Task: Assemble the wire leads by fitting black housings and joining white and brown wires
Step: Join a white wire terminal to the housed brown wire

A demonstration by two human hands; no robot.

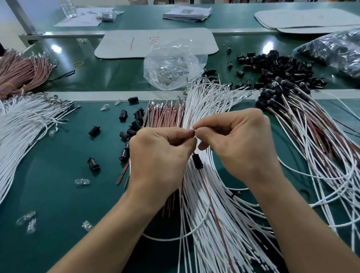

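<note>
My left hand [161,153] and right hand [235,140] pinch one terminal [194,131] above the white wires [212,209] — a housing [197,162] hangs just below. A slip could bend it or drop it among them.

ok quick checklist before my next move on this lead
1. Left hand pinching the metal terminal: ok.
2. Right hand pinching it from the other side: ok.
3. Black housing close by, just below the fingertips: ok.
4. Terminal seated on its wire: cannot tell, fingers hide it.
5. Loose housings within reach beside the left hand: ok.
6. Lead clear of other wires: not ok, the white wires lie piled directly beneath.
</note>
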